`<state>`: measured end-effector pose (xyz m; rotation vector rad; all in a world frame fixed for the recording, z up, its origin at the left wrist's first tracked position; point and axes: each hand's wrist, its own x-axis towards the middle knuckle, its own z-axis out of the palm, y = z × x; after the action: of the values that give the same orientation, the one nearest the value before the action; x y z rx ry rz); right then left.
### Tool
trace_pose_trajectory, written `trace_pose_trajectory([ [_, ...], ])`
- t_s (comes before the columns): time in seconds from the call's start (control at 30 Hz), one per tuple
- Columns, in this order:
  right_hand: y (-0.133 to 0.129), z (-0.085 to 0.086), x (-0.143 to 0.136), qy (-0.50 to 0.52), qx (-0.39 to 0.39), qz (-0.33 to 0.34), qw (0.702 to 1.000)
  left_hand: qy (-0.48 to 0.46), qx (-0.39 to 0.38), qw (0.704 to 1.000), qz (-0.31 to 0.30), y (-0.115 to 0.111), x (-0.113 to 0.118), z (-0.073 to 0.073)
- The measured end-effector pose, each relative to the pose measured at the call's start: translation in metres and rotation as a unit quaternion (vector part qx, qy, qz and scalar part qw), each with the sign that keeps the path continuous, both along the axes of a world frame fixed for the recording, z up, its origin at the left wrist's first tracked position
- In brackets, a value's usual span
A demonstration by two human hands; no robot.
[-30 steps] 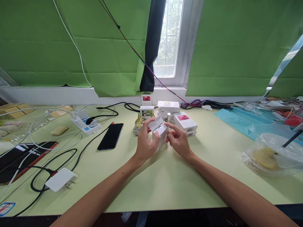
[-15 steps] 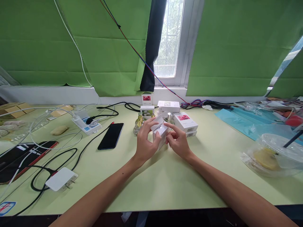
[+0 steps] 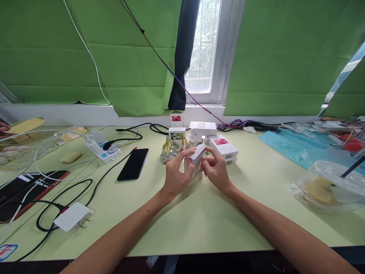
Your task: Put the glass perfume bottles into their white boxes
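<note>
A small white box [image 3: 196,159] stands tilted between my two hands above the table. My left hand [image 3: 178,173] grips its left side, with the thumb on the near face and a finger along the top. My right hand [image 3: 215,167] holds the right side, its index finger at the top edge and the other fingers curled. The lid flap lies nearly flat over the box's top. Just behind are glass bottles with gold caps [image 3: 168,146] and a silver-capped bottle [image 3: 203,140]. White boxes with a pink picture [image 3: 224,146] are stacked to the right.
A black phone [image 3: 133,164] lies left of my hands. Farther left are a power strip [image 3: 104,150], tangled cables, a white charger [image 3: 73,217] and a red-edged dark device [image 3: 34,190]. On the right are a blue sheet [image 3: 288,148] and a lidded plastic cup [image 3: 327,186].
The raised flap of the white box has folded down over its top. My fingers have shifted slightly with it. At the far left, a yellow carton flap has risen and a person's fingers show.
</note>
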<state>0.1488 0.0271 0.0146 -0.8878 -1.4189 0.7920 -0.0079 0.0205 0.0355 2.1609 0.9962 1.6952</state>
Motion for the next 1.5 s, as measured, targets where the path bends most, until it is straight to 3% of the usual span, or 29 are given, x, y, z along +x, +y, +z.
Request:
trace_pose_trajectory([
  [0.83,0.0007,0.0010,-0.0005,0.033,-0.041,0.007,0.999,0.015,0.014,0.999,-0.035,-0.0008,-0.0030,-0.0007],
  [1.13,0.0003,0.0019,-0.0005,0.028,-0.033,0.010,0.999,0.014,0.016,1.000,0.016,-0.0003,0.0026,-0.0033],
  [1.5,0.0006,0.0004,-0.0002,0.021,-0.024,0.015,0.999,0.020,0.007,0.999,0.024,0.0017,0.0021,-0.0050],
])
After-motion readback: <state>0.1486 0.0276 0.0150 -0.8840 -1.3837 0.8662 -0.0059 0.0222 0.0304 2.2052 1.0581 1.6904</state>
